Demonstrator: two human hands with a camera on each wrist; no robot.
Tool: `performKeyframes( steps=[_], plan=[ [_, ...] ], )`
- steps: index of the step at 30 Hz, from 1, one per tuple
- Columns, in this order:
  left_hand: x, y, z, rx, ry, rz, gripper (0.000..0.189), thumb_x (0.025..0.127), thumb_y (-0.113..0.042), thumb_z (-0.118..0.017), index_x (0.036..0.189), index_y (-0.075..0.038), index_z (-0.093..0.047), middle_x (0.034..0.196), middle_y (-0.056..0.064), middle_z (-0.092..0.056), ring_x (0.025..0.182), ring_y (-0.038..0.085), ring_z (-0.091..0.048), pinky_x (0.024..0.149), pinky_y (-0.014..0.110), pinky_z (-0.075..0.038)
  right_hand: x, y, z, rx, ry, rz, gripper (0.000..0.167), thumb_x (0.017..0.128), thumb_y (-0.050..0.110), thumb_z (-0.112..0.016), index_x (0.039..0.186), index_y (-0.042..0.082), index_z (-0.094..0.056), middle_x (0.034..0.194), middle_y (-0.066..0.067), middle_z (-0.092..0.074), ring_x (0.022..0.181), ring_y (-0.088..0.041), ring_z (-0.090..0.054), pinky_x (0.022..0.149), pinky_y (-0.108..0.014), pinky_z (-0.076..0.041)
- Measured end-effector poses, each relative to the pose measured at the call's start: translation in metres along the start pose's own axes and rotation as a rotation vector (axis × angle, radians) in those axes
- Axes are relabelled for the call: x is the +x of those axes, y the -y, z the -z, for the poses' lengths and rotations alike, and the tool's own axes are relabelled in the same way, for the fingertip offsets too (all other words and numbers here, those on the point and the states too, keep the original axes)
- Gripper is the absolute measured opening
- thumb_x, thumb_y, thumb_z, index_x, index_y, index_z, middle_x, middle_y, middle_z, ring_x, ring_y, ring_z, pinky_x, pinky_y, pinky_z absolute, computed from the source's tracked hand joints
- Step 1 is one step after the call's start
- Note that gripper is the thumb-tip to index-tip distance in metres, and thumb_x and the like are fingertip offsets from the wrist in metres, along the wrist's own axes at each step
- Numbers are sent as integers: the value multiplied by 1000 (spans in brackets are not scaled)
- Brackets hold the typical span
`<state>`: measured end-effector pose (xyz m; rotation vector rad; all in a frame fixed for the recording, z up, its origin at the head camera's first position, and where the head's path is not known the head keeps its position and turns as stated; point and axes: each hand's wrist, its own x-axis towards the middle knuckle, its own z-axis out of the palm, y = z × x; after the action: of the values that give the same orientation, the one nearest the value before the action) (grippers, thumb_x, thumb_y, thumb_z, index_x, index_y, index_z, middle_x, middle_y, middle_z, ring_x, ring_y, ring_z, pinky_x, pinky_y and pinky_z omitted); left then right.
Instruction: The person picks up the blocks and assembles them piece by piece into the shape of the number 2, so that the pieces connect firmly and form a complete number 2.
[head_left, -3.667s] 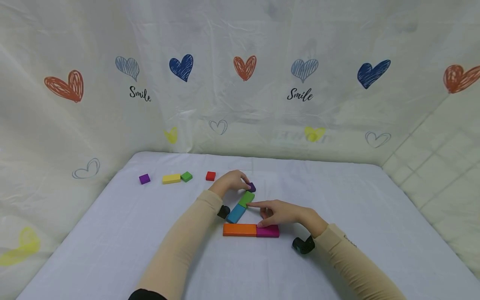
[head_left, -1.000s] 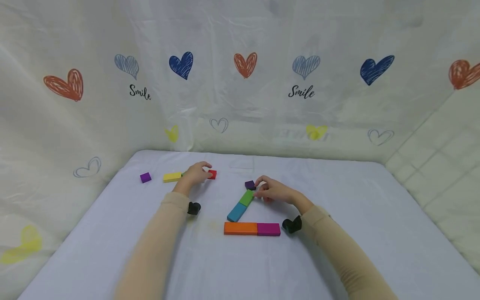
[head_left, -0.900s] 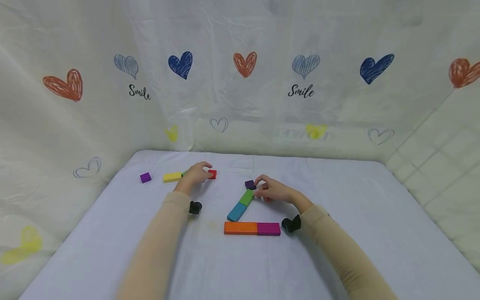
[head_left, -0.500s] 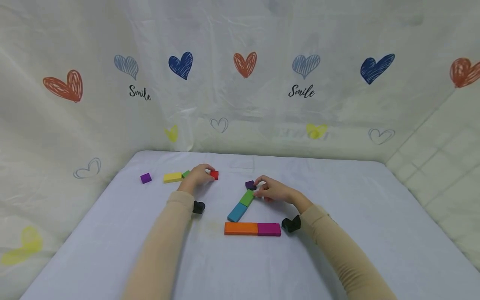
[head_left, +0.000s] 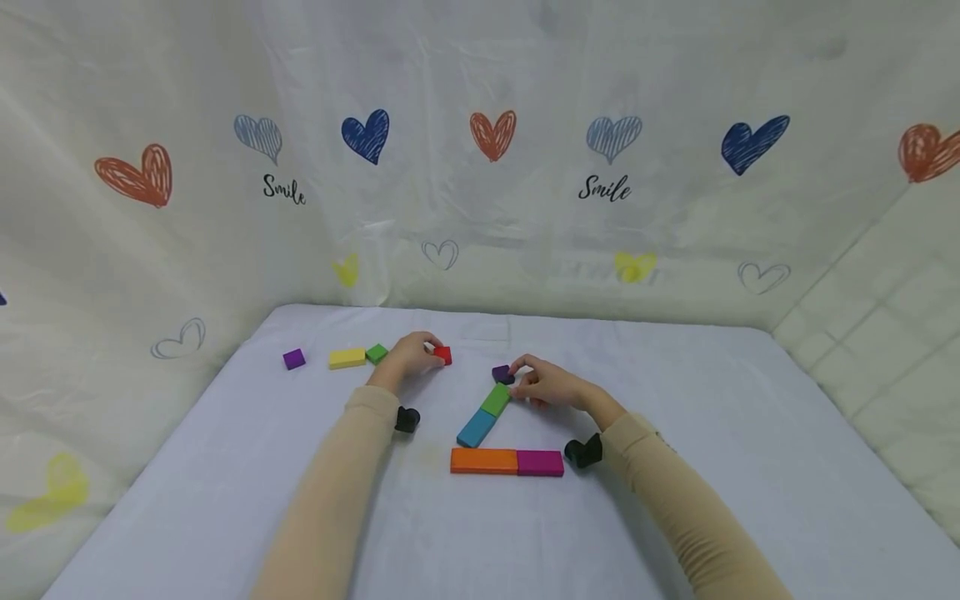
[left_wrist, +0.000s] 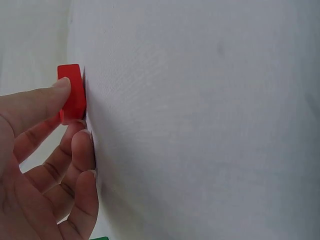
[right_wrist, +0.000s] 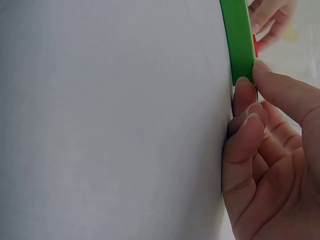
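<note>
My left hand (head_left: pixel 411 354) pinches a small red block (head_left: pixel 443 355) between thumb and fingers at the back of the table. In the left wrist view the thumb lies on the red block's (left_wrist: pixel 73 95) face, and the block stays close to the cloth. My right hand (head_left: pixel 553 385) rests by the joint of a dark purple block (head_left: pixel 502 374) and a green block (head_left: pixel 496 399). Its thumb and a fingertip touch the green block's (right_wrist: pixel 239 45) near end in the right wrist view; the index fingertip is hidden there. A blue block (head_left: pixel 476 428) continues the slanted row.
An orange block (head_left: pixel 483 462) and a magenta block (head_left: pixel 540 463) lie end to end in front. Back left are a purple block (head_left: pixel 294 359), a yellow block (head_left: pixel 347 358) and another green block (head_left: pixel 377 354). White cloth covers the table (head_left: pixel 675 392); a heart-printed curtain (head_left: pixel 540 75) hangs behind.
The left hand left the slanted row, took hold of the red block and slid it slightly right. My right hand moved from the magenta block up to the purple and green blocks, then stayed.
</note>
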<state>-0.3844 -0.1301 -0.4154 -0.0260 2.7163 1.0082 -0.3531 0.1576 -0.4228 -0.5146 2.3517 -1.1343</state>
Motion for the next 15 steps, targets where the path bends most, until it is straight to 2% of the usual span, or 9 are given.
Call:
performKeyframes(
  steps=[8, 15],
  plan=[
    [-3, -9, -6, -3, 8, -35, 38, 98, -17, -70, 134, -12, -62, 127, 15, -59, 117, 31, -54, 100, 46, -49, 0, -2, 0, 0, -4, 6, 37, 102, 18, -66, 132, 8, -47, 80, -4, -58, 67, -18, -49, 67, -28, -43],
    [-1, -13, -11, -5, 21, -38, 36, 98, -15, -69, 134, -13, -63, 126, 15, -60, 115, 31, -54, 100, 46, -49, -1, 0, -1, 8, 2, 8, 37, 102, 18, -66, 132, 8, -47, 81, -4, -57, 68, -18, -49, 68, -28, -43]
  ],
)
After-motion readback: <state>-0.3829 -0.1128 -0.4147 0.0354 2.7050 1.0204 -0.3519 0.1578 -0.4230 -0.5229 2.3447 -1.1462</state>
